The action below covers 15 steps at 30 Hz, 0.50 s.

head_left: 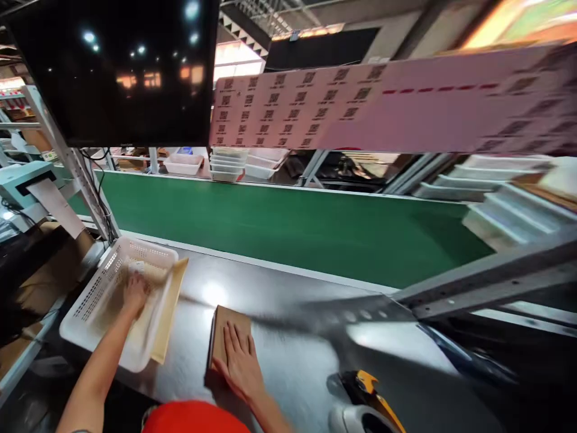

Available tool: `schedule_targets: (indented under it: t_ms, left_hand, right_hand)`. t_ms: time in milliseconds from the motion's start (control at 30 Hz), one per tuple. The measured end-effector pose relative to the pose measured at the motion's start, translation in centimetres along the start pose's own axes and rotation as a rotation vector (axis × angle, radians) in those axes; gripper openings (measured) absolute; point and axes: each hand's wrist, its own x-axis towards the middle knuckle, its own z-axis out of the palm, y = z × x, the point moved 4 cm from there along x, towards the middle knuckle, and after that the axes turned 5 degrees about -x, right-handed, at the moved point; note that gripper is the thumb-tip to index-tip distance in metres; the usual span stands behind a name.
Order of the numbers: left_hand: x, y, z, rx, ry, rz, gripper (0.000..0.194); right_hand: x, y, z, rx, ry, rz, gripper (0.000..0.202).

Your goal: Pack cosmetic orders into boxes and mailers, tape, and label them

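My left hand [136, 292] reaches down into a white perforated plastic basket [85, 300] at the left of the metal table. Its fingers are curled at a small white item [136, 266] whose kind is too blurred to make out. My right hand [240, 361] lies flat, fingers extended, on top of a brown cardboard box [233, 317] in front of me. A yellow-brown padded envelope [167, 319] leans along the basket's right side.
Behind the metal table [288, 355] runs a green conveyor belt [270, 216]. A tape dispenser [367, 385] and a grey-white device [356, 419] stand front right. A monitor [117, 72] and pink QR-code board [406, 114] hang above. A label printer [27, 180] is left.
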Motion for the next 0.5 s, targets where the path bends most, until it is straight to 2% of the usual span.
schedule_targets:
  t_ms: [133,233,300,400,500]
  left_hand:
    - [-0.3,-1.9,2.6,0.187,-0.002,0.032,0.034]
    - [-0.5,-2.1,3.8,0.243,-0.034,0.066,0.032]
    - [-0.3,-1.9,3.9,0.256,-0.050,0.073,0.032]
    - [0.0,-1.4,2.5,0.237,-0.062,0.051,0.022]
    - [-1.6,-0.8,-0.6,0.176,-0.023,0.087,0.018]
  right_hand:
    - [-0.4,-0.1,-1.0,-0.003,0.003,-0.017,0.089]
    - [-0.6,-0.5,-1.9,-0.014,-0.004,-0.026,0.102]
    - [-0.5,-0.7,-2.0,-0.010,-0.046,-0.021,0.106]
    - [-0.3,-0.9,-2.4,0.048,-0.081,0.005,0.107]
    - [-0.6,-0.7,-3.6,0.244,-0.089,0.040,0.102]
